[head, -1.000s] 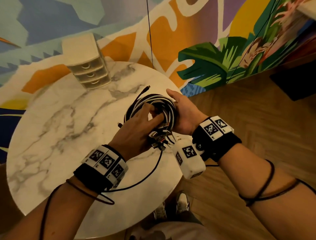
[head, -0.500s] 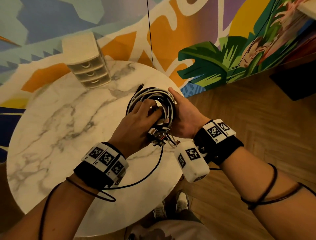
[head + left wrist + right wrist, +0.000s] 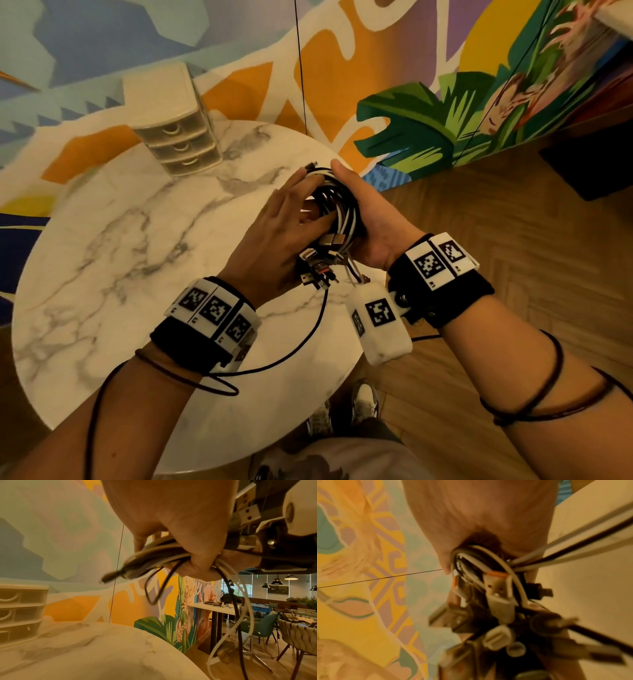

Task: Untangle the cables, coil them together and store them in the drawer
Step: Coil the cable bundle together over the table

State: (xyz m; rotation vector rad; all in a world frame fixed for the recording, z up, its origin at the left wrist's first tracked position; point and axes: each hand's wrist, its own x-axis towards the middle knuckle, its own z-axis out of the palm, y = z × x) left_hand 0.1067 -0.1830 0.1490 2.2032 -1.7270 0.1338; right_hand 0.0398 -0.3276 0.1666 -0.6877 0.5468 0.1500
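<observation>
A coil of black and white cables [image 3: 337,209] is held above the right part of the round marble table [image 3: 120,257]. My left hand [image 3: 274,240] lies over its left side, fingers stretched across the loops; in the left wrist view this left hand [image 3: 171,513] pinches the cable coil [image 3: 154,555] against the palm. My right hand [image 3: 376,222] cups the coil from the right, thumb over the far rim. A bunch of USB plugs [image 3: 318,267] hangs from the near end, blurred in the right wrist view as the plugs [image 3: 498,596]. A small three-drawer unit [image 3: 178,137] stands at the table's far side, all drawers closed.
A painted mural wall [image 3: 411,85] runs behind the table, with a thin black cord [image 3: 301,68] hanging in front of it. Wooden floor [image 3: 513,205] lies to the right. A black wrist-camera lead [image 3: 291,353] loops over the table's near edge. My shoes [image 3: 363,401] show below.
Both hands carried the coil a little farther from me, toward the table's far right edge. The loops are squeezed narrower, and my left fingers have stretched out over them.
</observation>
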